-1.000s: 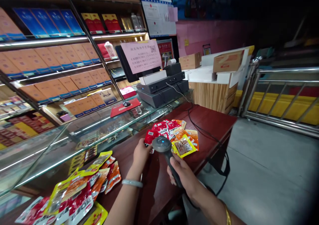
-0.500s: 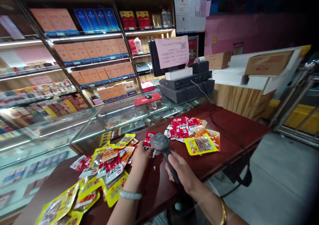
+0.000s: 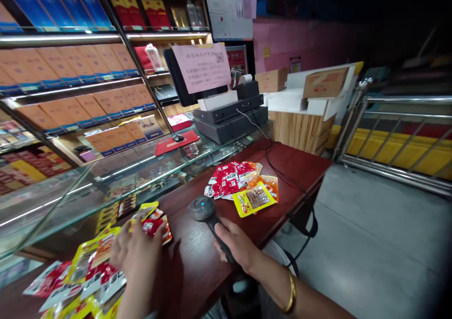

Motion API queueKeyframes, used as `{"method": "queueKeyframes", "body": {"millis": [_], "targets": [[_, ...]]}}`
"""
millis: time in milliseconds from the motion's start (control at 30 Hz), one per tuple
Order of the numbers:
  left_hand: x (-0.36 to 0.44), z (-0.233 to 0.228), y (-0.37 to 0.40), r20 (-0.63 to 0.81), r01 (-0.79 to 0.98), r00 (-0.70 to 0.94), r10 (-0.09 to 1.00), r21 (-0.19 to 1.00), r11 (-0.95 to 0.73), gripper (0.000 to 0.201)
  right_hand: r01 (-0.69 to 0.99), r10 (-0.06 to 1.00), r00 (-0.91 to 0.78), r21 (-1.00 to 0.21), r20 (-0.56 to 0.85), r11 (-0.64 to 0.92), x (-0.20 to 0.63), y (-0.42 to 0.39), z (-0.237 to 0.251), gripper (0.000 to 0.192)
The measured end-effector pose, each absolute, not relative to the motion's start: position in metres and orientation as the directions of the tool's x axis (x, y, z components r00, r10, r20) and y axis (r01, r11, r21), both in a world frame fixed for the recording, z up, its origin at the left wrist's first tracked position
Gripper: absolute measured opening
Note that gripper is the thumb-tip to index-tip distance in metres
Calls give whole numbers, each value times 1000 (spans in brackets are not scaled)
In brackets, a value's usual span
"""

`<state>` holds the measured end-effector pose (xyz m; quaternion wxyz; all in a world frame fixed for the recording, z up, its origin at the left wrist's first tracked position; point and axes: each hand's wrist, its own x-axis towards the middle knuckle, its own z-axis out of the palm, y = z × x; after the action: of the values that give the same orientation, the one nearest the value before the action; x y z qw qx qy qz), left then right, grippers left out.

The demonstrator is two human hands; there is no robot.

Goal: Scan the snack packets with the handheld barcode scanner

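Observation:
My right hand [image 3: 235,243] is wrapped round the handle of a dark grey barcode scanner [image 3: 202,209], its head tilted over the table with a small blue light on top. My left hand [image 3: 136,250], slightly blurred, is over the left pile of snack packets with its fingers spread. A red packet [image 3: 151,226] is close to its thumb and index finger; whether they touch, I cannot tell. Yellow packets [image 3: 83,260] and red-and-white packets [image 3: 52,279] overlap around this hand. Beyond the scanner lies a second pile of red packets [image 3: 226,175], with a yellow packet [image 3: 254,199] on its near side.
A glass display counter [image 3: 116,177] borders the dark red table [image 3: 300,161]. On it stand a cash register [image 3: 231,118] and a screen with a pink notice [image 3: 203,67]. A black cable [image 3: 270,161] crosses the table. At the right is a metal railing [image 3: 399,168].
The view has turned right. My left hand has moved from beside the scanner head, where it held a red packet, to the left pile, and its fingers have spread. My right hand still grips the scanner.

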<state>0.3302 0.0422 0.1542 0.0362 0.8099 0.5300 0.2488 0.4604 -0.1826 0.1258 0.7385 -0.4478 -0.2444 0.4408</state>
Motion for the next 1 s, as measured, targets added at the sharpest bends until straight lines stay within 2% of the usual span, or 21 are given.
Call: {"method": "queueKeyframes", "body": {"millis": [133, 267, 433, 567, 767, 833, 1000], "targets": [[395, 149, 11, 355, 698, 609, 710, 184, -691, 52, -443, 856, 516, -862, -19, 248, 471, -197, 125, 66], [454, 142, -4, 276, 584, 751, 600, 148, -798, 45, -435, 825, 565, -856, -17, 281, 482, -218, 120, 61], [505, 140, 9, 113, 635, 746, 656, 178, -752, 49, -459, 762, 642, -839, -86, 292, 491, -237, 117, 62], [522, 140, 26, 16, 659, 747, 664, 112, -744, 58, -495, 753, 647, -816, -116, 299, 496, -240, 111, 69], [514, 134, 34, -26, 675, 738, 674, 25, -738, 45, -501, 758, 642, -810, -112, 304, 498, -234, 106, 68], [504, 132, 32, -6, 690, 723, 691, 62, -721, 45, -494, 759, 642, -816, -108, 301, 496, -232, 108, 67], [468, 136, 25, 26, 681, 692, 721, 309, -664, 43, -475, 763, 639, -831, -100, 289, 488, -228, 116, 63]]}}
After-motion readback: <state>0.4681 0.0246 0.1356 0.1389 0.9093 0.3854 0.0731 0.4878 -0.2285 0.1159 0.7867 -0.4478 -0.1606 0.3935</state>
